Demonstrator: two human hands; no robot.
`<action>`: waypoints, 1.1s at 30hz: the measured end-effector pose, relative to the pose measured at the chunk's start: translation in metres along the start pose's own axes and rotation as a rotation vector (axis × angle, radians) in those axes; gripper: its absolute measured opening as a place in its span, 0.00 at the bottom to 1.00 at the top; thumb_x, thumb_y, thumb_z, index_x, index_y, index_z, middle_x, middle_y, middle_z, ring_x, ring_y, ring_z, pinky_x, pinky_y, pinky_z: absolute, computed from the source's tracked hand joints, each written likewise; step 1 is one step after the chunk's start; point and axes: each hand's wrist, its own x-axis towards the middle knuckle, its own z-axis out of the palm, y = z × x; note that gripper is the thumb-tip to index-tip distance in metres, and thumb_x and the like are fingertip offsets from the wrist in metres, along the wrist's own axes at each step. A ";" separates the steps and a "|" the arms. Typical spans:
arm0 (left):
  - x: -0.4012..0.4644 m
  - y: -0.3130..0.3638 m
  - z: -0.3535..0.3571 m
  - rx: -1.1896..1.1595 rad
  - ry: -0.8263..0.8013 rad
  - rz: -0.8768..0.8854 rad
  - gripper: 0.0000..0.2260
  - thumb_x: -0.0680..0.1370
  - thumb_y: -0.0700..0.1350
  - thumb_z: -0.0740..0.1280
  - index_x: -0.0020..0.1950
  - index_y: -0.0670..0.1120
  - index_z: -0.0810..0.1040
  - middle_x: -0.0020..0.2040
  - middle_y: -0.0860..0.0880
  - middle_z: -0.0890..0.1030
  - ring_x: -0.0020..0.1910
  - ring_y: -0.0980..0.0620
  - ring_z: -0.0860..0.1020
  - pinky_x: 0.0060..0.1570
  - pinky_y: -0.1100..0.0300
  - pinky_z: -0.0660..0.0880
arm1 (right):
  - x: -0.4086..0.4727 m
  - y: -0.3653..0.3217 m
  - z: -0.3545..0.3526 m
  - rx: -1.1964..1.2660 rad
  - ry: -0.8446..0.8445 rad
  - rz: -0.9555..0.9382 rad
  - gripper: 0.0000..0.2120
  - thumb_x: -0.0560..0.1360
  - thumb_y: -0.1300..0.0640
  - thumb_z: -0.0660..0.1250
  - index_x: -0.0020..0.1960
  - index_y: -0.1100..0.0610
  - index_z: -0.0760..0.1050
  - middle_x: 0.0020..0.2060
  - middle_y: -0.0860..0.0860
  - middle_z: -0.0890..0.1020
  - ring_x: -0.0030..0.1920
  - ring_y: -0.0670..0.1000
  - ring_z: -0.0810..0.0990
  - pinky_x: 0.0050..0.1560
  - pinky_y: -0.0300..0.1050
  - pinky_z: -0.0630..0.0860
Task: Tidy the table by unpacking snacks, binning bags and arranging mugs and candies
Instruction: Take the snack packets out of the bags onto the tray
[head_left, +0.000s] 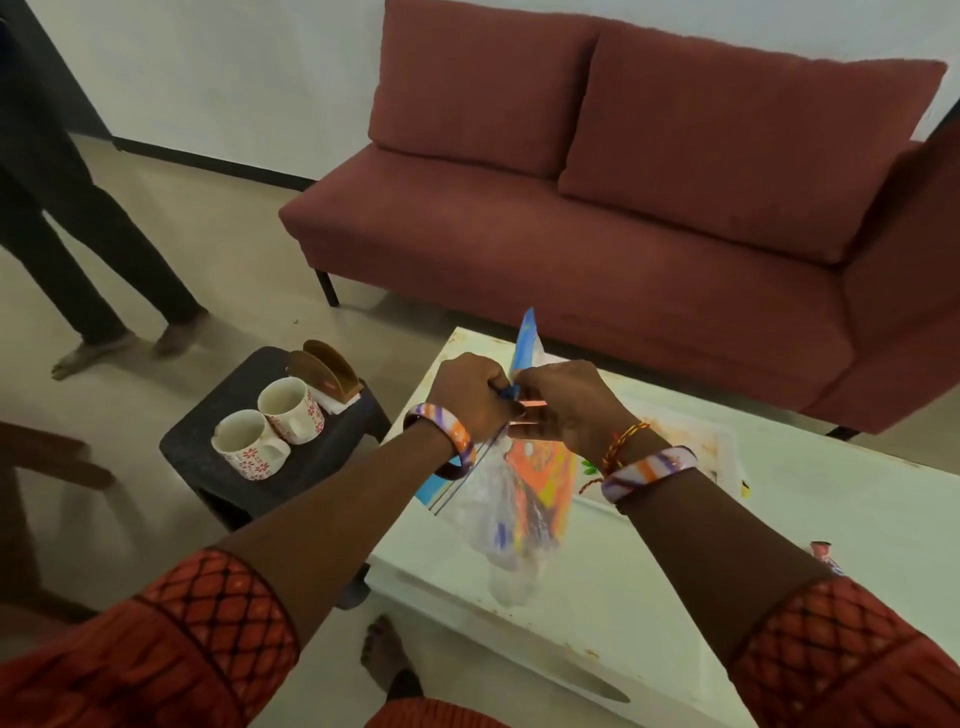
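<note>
Two mugs (267, 428) on stool (228, 457) beside white table (649, 597).

A dark red sofa (597, 208) stood against the plain white wall (218, 67) ahead of me, on thin black legs. Beige floor (156, 249) ran beneath it, dimly lit. My white bench (779, 519) sat just before it, a low black stool (208, 452) to its left.

— Obstructions? 
— The snack packet (525, 343) is partly covered by both hands; its print is unreadable. 
— Edges? 
— A standing person (57, 182) is cropped at the left; a small wrapper (823, 552) is indistinct.
</note>
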 end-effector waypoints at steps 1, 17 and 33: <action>0.000 -0.002 0.002 -0.018 0.012 -0.012 0.11 0.70 0.45 0.71 0.43 0.37 0.82 0.38 0.44 0.81 0.29 0.54 0.68 0.29 0.64 0.60 | 0.000 0.001 0.000 0.011 0.005 0.006 0.10 0.74 0.67 0.62 0.53 0.70 0.74 0.38 0.59 0.75 0.32 0.54 0.76 0.31 0.47 0.78; 0.013 -0.065 -0.015 -0.374 0.113 -0.507 0.09 0.76 0.42 0.63 0.39 0.39 0.79 0.22 0.48 0.75 0.31 0.48 0.74 0.28 0.61 0.68 | 0.024 0.034 -0.054 -0.383 0.377 -0.236 0.04 0.69 0.66 0.65 0.37 0.61 0.77 0.37 0.63 0.81 0.34 0.60 0.81 0.29 0.46 0.76; 0.004 -0.037 -0.014 0.124 -0.028 0.024 0.20 0.77 0.51 0.61 0.45 0.34 0.80 0.38 0.38 0.82 0.29 0.49 0.72 0.46 0.50 0.76 | -0.003 0.019 -0.020 -1.121 -0.049 -0.685 0.15 0.72 0.68 0.64 0.56 0.59 0.78 0.49 0.56 0.83 0.44 0.52 0.80 0.53 0.44 0.76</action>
